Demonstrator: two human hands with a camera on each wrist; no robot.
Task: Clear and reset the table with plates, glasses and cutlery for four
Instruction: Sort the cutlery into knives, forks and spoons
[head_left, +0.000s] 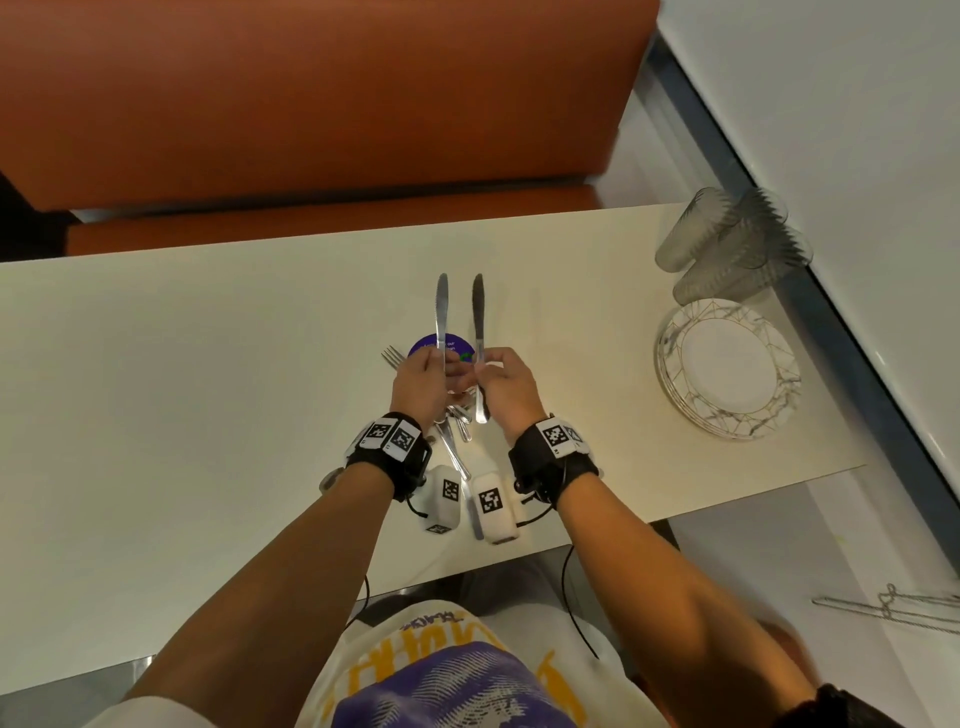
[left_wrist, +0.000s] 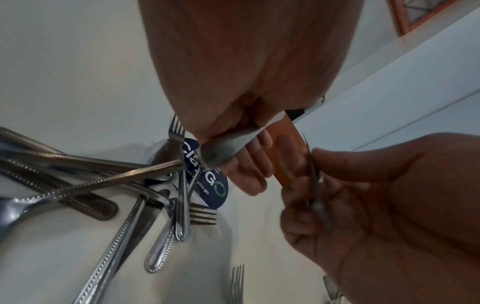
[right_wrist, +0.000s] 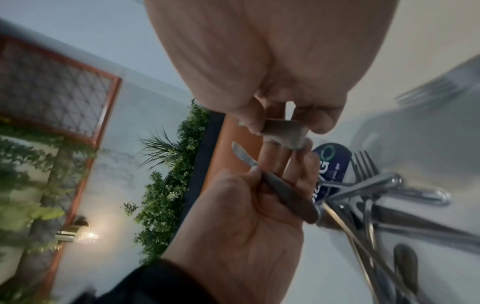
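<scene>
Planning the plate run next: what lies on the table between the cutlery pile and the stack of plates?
Nothing: in the head view, bare cream tabletop separates the tangled steel cutlery pile from the gold-lined white plates.

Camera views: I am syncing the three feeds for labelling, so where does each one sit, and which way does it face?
Head: worn high, looking down at the table; shows both forearms, the left hand and right hand, each holding a knife.
Left wrist: under the left hand, looking along its fingers at the cutlery pile; the right hand also shows.
Right wrist: under the right hand, facing the left hand.
Shared: all three show the blue sticker.
</scene>
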